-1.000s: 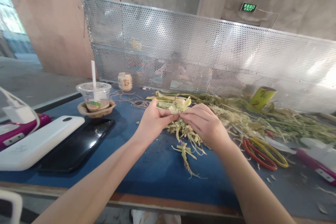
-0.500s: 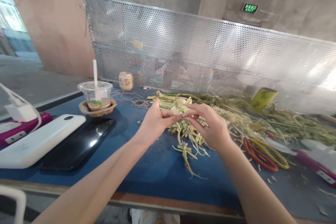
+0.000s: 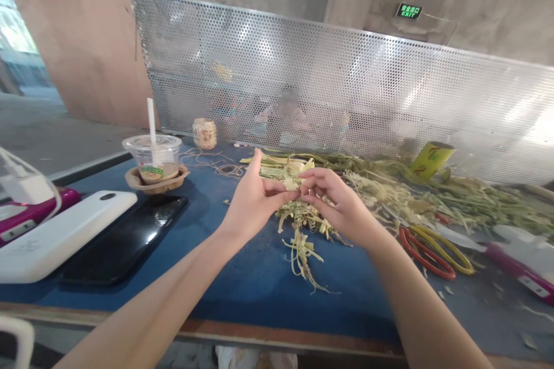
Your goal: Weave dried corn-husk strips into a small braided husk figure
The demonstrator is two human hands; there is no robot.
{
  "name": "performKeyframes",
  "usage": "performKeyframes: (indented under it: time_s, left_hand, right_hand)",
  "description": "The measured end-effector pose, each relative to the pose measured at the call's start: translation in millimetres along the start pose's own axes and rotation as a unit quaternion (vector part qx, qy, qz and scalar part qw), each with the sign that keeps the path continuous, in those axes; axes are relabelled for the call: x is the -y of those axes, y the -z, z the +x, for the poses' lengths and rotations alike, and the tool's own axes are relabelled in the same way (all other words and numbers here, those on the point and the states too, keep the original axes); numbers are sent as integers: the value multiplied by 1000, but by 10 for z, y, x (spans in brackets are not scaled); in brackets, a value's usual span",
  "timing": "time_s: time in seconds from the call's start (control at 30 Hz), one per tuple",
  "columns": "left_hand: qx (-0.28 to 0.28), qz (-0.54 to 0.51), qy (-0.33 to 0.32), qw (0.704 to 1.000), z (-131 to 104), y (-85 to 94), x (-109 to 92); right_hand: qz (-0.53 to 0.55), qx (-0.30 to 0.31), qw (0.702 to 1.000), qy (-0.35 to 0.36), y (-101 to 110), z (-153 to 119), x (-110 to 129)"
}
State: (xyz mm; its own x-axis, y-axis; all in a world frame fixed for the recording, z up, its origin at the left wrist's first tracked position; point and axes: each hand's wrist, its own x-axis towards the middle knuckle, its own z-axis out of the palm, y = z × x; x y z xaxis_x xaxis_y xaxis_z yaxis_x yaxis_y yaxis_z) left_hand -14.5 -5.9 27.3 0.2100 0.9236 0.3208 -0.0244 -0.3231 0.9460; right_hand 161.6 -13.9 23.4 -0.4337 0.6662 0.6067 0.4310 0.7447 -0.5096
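Observation:
Pale green plant strips (image 3: pixel 298 216) lie in a tangled bundle at the middle of the blue table, partly behind my hands. My left hand (image 3: pixel 255 199) pinches at the bundle from the left, its thumb and fingertips closed on a strip. From the right, my right hand (image 3: pixel 331 199) meets it fingertip to fingertip, pinching the same spot. Exactly which strip lies between the fingertips is too small to tell. A thin rooty end (image 3: pixel 307 265) hangs toward me on the table.
At left are a plastic cup (image 3: pixel 153 155), a black phone (image 3: pixel 125 239) and a white power bank (image 3: pixel 69 236). Scissors (image 3: pixel 433 253) with red and yellow handles lie right, before more plant strips (image 3: pixel 467 202). A perforated metal screen (image 3: pixel 346 86) stands behind.
The right hand's fingers have curled in more, and the left thumb points more upright. The loose strips below the hands have shifted a little. The whole view has moved slightly.

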Motion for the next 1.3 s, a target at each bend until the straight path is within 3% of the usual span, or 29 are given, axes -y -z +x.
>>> performKeyframes:
  time_s: [0.13,0.3,0.67,0.83,1.03,1.2,1.3]
  left_hand:
    - [-32,3,-26,999,6,-12,9]
    - [-59,0,-70,996,-8,-33,89]
    - [-90,78,-135,984,-84,-75,78]
    - [-64,105,-122,985,-73,-62,57]
    - [8,-18,-47,999,-35,-45,34]
    - [87,-30,-9,996,-30,-28,-1]
    - [104,-1,-26,994,-35,-18,-6]
  right_hand:
    - [158,-58,982,-84,-61,64,6]
    - [253,-71,943,-203,-66,113,19]
    - [405,-81,853,-320,-106,108,-2]
    - [422,-26,846,-324,-54,93,8]
    - [396,6,869,-296,29,74,39]
    - [428,64,848,-305,103,58,15]
    - [441,94,832,-322,128,47,14]
